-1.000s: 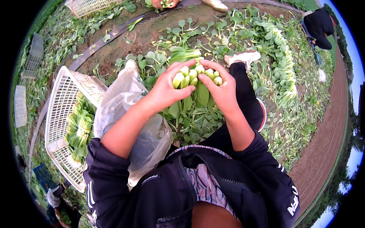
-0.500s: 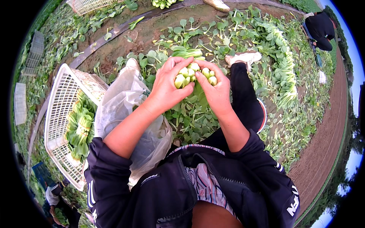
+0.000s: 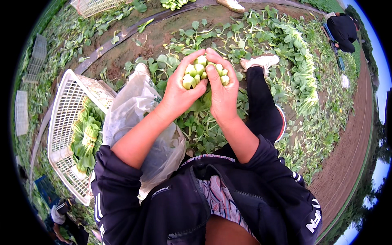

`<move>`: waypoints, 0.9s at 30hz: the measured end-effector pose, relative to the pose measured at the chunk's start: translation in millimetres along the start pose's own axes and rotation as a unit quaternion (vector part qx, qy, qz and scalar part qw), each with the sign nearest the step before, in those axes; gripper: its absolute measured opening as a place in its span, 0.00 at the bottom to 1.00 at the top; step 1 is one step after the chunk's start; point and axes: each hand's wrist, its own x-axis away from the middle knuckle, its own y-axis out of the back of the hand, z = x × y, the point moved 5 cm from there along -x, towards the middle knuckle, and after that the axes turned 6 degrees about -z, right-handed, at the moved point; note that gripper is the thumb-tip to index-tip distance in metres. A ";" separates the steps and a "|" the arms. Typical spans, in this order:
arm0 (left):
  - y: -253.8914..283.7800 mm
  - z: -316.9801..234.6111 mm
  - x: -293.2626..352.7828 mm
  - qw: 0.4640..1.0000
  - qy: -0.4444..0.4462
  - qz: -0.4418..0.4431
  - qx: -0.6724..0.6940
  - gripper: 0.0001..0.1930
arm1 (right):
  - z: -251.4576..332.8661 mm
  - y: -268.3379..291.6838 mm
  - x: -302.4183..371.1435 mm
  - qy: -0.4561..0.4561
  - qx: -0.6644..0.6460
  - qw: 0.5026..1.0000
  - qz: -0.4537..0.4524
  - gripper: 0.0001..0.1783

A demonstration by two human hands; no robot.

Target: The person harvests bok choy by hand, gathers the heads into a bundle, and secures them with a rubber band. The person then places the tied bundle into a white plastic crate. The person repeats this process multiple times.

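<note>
My left hand (image 3: 178, 90) and my right hand (image 3: 223, 96) are cupped around a bunch of bok choy (image 3: 190, 76), fingertips meeting at its far side. The pale green stem bases point up toward me, and both thumbs press on the near side. Its leaves hang below the hands and are partly hidden. To my left, a white plastic crate (image 3: 55, 136) stands tilted with tied bok choy bundles (image 3: 87, 136) inside. A clear plastic sheet (image 3: 124, 118) covers my left leg beside it.
Cut bok choy lies in a long row (image 3: 308, 79) at the right. Loose leaves (image 3: 200, 124) litter the soil between my legs. Another crate (image 3: 92, 7) stands at the far left. A crouching person (image 3: 343, 30) is at the far right, another person (image 3: 63, 220) at the lower left.
My right hand has moved left and closed in against the left hand, squeezing the bunch together. The bok choy seen beyond my fingers earlier no longer shows there.
</note>
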 end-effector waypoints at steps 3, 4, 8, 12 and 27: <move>-0.7 -3.5 4.7 0.999 -0.020 0.015 -0.032 0.37 | 3.6 -9.3 -0.2 -0.057 -0.060 0.997 0.010 0.21; -2.2 -5.7 5.8 1.000 -0.024 0.019 -0.005 0.39 | 6.1 -11.8 0.1 -0.038 0.004 0.997 0.063 0.35; -3.4 -19.8 10.9 0.997 -0.042 0.050 0.030 0.43 | 17.8 -24.4 14.5 -0.062 -0.048 0.987 0.142 0.49; 22.5 -48.1 19.9 0.994 -0.075 0.042 -0.068 0.43 | 29.7 -50.6 24.8 -0.076 -0.070 0.975 0.199 0.57; 96.9 -63.4 142.0 0.860 -0.064 -0.148 -0.485 0.34 | 5.6 -102.2 101.2 0.150 0.322 0.842 0.407 0.58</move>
